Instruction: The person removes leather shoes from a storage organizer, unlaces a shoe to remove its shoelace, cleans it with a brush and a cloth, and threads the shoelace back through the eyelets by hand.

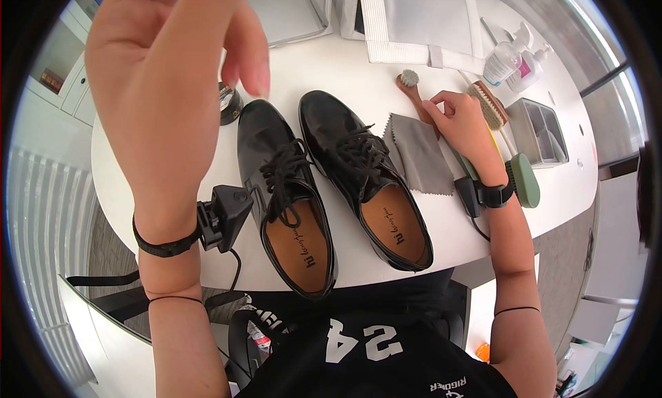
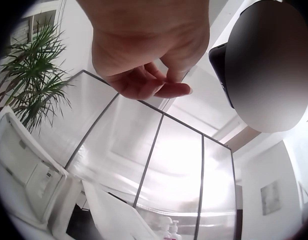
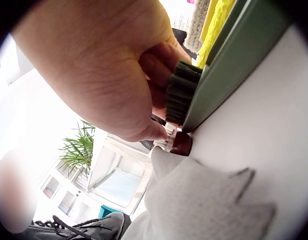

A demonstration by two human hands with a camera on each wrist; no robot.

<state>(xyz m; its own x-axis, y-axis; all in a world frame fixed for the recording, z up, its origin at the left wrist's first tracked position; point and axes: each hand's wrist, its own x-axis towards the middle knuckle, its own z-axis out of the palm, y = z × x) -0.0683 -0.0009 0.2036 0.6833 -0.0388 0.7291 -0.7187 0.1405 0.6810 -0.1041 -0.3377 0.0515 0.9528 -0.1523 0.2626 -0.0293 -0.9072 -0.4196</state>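
The small wooden brush (image 1: 413, 95) is lying at the tips of the right hand's (image 1: 460, 126) fingers, its pale round head pointing beyond them and the rest of its handle disappearing by the hand; whether these bent fingers are grasping it or only hovering, I cannot tell. In the right wrist view, a green-handled brush (image 3: 234, 70) is standing just beside the same fingers, its dark bristles hiding part of them; its far end is running out of the frame.

The grey cloth (image 1: 420, 153) is lying just left of the right fingers, its zigzag edge showing; a brown-backed brush (image 1: 487, 103) is sitting just right of them, and farther right a green oval brush (image 1: 524, 181) is lying nearer the body, partly covered by the wrist gear.

The left hand (image 1: 158, 88) is hanging raised, its fingers loosely curled and released, some being cut off by the top edge in the head view; below them a round tin (image 1: 229, 105) is peeking out, half hidden. Between the two hands, two black laced shoes (image 1: 324, 119) are resting on the white table (image 1: 455, 222); past the right fingers, pump bottles (image 1: 503, 62) are standing.
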